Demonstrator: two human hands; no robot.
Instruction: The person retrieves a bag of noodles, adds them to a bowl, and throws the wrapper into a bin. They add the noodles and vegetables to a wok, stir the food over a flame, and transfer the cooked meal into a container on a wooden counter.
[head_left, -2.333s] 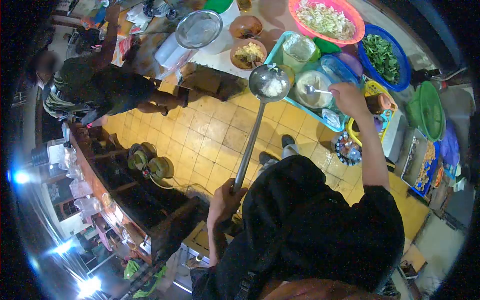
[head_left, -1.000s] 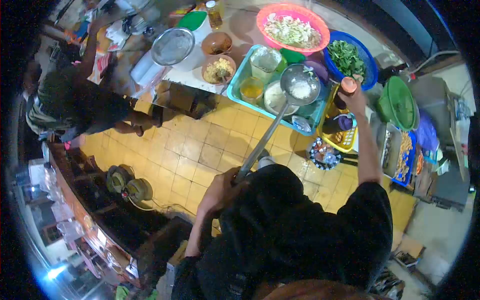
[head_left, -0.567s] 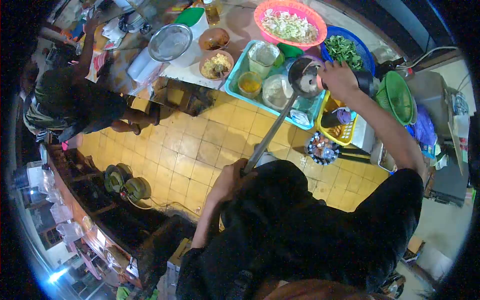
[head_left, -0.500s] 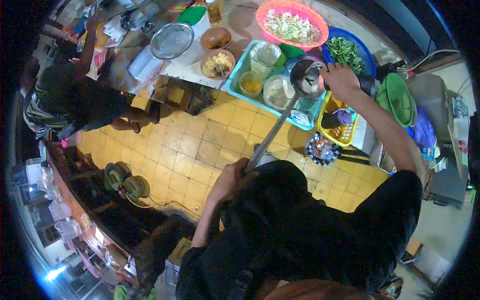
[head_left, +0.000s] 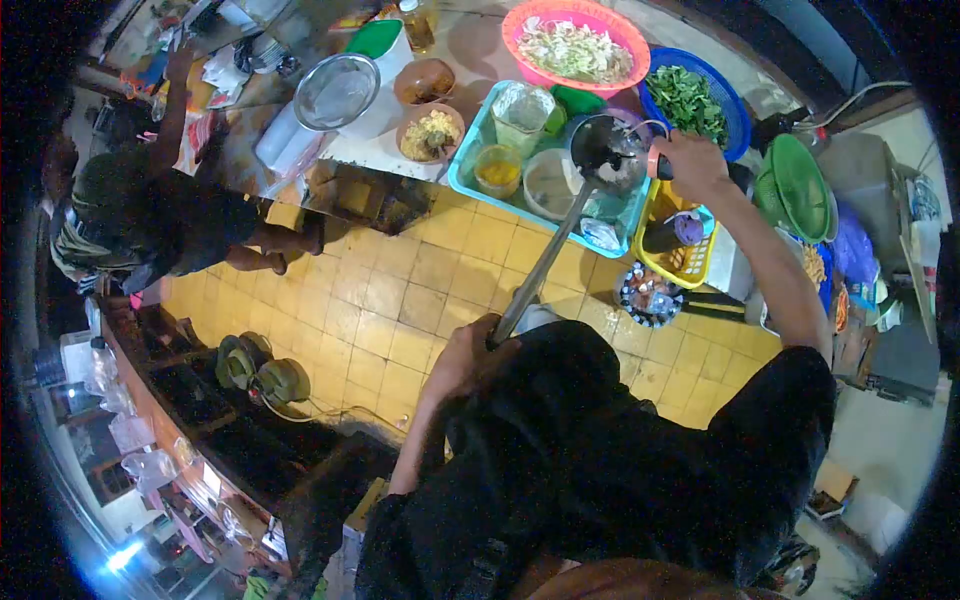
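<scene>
I have the left hand (head_left: 466, 355) with fingers clamped around a ladle (head_left: 552, 250); its bowl (head_left: 594, 150) hangs well beyond them, over the turquoise tray (head_left: 474, 150). I see the yellow basket (head_left: 668, 277) below the right hand (head_left: 695, 165), whose fingers grip an orange-capped bottle (head_left: 655, 161), tilted beside the bowl.

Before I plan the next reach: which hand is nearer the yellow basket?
Right. The right hand is by the far end of the basket, holding a bottle; the left hand is farther off, around the handle of the ladle.
</scene>
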